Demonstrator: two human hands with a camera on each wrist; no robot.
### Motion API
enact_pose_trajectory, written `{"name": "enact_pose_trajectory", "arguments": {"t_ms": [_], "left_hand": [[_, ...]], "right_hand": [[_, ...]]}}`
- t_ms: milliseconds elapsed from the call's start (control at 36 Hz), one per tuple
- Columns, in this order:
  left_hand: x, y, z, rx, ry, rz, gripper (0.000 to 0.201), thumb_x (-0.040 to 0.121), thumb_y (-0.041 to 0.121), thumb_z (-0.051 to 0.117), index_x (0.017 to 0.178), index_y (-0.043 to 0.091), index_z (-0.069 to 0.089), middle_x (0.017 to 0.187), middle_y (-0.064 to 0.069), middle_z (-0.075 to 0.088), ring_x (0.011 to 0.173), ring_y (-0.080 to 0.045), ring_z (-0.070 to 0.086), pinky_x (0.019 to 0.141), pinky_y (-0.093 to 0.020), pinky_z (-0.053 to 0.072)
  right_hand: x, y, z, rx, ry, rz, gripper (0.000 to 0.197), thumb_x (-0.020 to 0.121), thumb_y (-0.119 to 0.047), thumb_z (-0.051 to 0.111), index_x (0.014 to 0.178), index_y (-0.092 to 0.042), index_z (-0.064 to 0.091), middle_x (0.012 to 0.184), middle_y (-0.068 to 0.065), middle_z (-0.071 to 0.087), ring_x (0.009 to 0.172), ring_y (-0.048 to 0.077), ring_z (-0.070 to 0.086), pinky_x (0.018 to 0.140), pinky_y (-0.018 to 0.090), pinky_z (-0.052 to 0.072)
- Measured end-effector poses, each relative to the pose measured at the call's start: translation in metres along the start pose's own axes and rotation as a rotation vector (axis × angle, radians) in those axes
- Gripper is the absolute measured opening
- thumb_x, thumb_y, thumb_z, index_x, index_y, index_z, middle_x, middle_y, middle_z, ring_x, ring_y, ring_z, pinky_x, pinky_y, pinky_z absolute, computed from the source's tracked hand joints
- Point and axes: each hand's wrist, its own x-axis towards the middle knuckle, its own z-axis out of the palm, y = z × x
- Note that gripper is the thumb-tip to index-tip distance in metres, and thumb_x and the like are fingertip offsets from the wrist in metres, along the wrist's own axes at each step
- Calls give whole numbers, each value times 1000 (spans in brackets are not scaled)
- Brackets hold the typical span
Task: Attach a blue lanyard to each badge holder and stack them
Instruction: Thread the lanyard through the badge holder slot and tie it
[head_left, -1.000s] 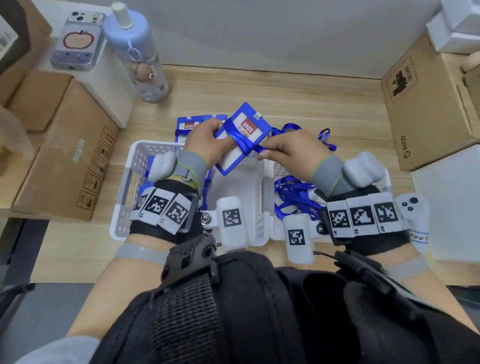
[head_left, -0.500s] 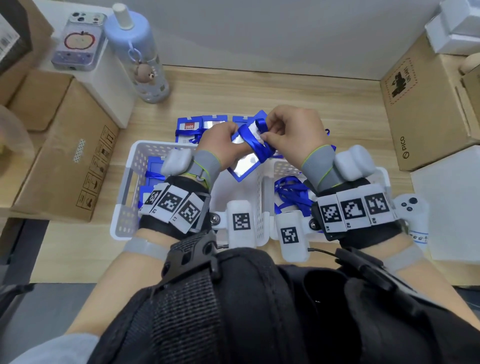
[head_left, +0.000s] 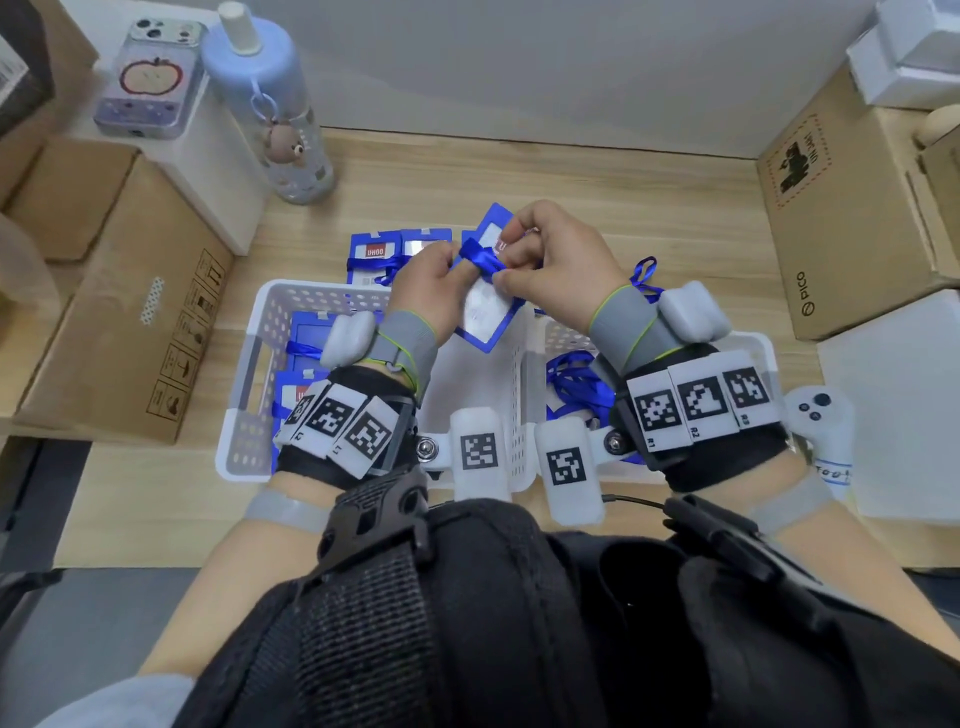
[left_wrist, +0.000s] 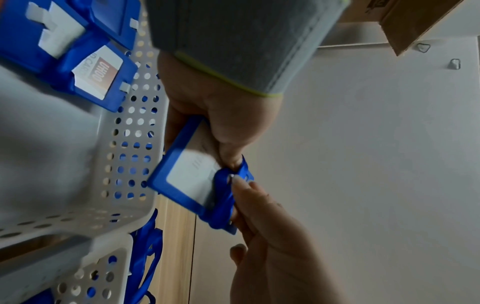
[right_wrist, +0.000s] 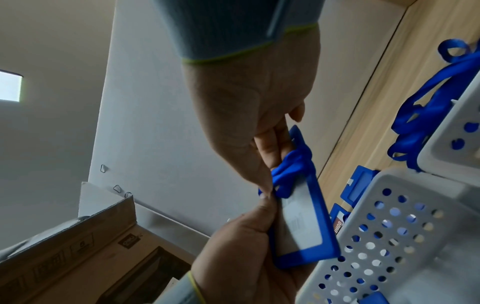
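I hold a blue-framed badge holder (head_left: 483, 317) tilted above the white baskets, with a blue lanyard (head_left: 480, 258) bunched across its upper part. My left hand (head_left: 441, 270) grips the holder's left edge, thumb on its face beside the lanyard. My right hand (head_left: 519, 260) pinches the lanyard against the holder's top. The left wrist view shows the holder (left_wrist: 187, 176) with the lanyard (left_wrist: 223, 197) wound over one end. In the right wrist view the lanyard (right_wrist: 291, 164) sits under my right fingers. Finished badges (head_left: 384, 254) lie on the table behind the baskets.
The left basket (head_left: 260, 332) holds bare badge holders (head_left: 306, 332); the right basket (head_left: 753, 343) holds loose lanyards (head_left: 576, 384). A water bottle (head_left: 280, 114) and phone (head_left: 150, 78) stand far left. Cardboard boxes (head_left: 119, 312) (head_left: 841, 208) flank the table. A white controller (head_left: 821, 415) lies at right.
Both hands moved away from me and closer together. The right hand went from pulling the lanyard at the holder's right side to pinching it over the holder's top; the holder turned face down.
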Motion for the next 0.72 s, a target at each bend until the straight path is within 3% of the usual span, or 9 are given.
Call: {"name": "enact_pose_trajectory", "arguments": {"t_ms": [56, 111, 222, 333, 417, 500, 556, 639, 722], "left_hand": [[2, -2, 0, 11, 7, 12, 19, 90, 21, 51, 72, 15, 48, 67, -1, 45, 71, -19, 42, 67, -36, 38], [3, -1, 0, 27, 10, 16, 17, 90, 21, 50, 75, 14, 48, 68, -1, 43, 70, -18, 39, 66, -34, 35], [5, -2, 2, 16, -7, 13, 25, 91, 22, 50, 68, 18, 42, 65, 4, 41, 65, -17, 37, 66, -31, 33], [3, -3, 2, -5, -11, -11, 27, 91, 23, 50, 65, 19, 43, 62, 3, 41, 67, -19, 40, 66, -36, 38], [1, -3, 1, -28, -2, -30, 16, 91, 20, 48, 77, 12, 51, 67, -1, 45, 69, -18, 42, 66, -35, 41], [0, -3, 0, -38, -1, -34, 14, 92, 20, 46, 81, 13, 51, 75, -10, 48, 71, -19, 44, 66, -36, 41], [1, -3, 0, -10, 2, -42, 16, 92, 21, 45, 78, 14, 49, 76, -12, 48, 72, -20, 44, 67, -39, 45], [4, -2, -2, -3, 15, -64, 25, 92, 20, 44, 67, 17, 43, 72, -10, 45, 72, -21, 44, 70, -46, 51], [6, -5, -4, -31, 34, -117, 30, 94, 19, 43, 64, 17, 43, 67, -4, 46, 73, -24, 47, 61, -37, 53]], "right_hand": [[0, 0, 2, -123, -47, -9, 35, 72, -18, 70, 93, -23, 42, 67, -16, 53, 69, 7, 50, 81, 29, 34], [-2, -1, 4, -274, -59, -30, 44, 68, -26, 73, 97, -26, 40, 67, -16, 47, 79, 12, 49, 79, 31, 24], [-1, 0, 6, -434, -62, -77, 59, 65, -29, 77, 111, -21, 40, 82, -14, 39, 92, 14, 38, 79, 31, 20], [2, 4, 11, -374, -17, -76, 33, 77, -22, 62, 98, -23, 37, 72, -15, 37, 95, 17, 42, 77, 31, 19], [1, 6, 12, -309, -13, -90, 23, 84, -23, 57, 89, -22, 34, 68, -14, 38, 89, 16, 40, 78, 30, 19], [1, 6, 12, -275, 7, -111, 32, 85, -32, 60, 72, -28, 32, 65, -14, 35, 80, 16, 37, 78, 28, 20], [3, 7, 13, -203, 20, -107, 42, 82, -32, 65, 65, -29, 27, 62, -13, 36, 73, 18, 37, 76, 28, 25], [7, 9, 15, -88, 28, -83, 41, 77, -32, 71, 63, -29, 32, 59, -12, 40, 67, 19, 39, 73, 27, 29], [7, 6, 15, -68, 13, -77, 37, 75, -31, 73, 63, -26, 38, 59, -10, 43, 61, 15, 40, 66, 25, 30]]}}
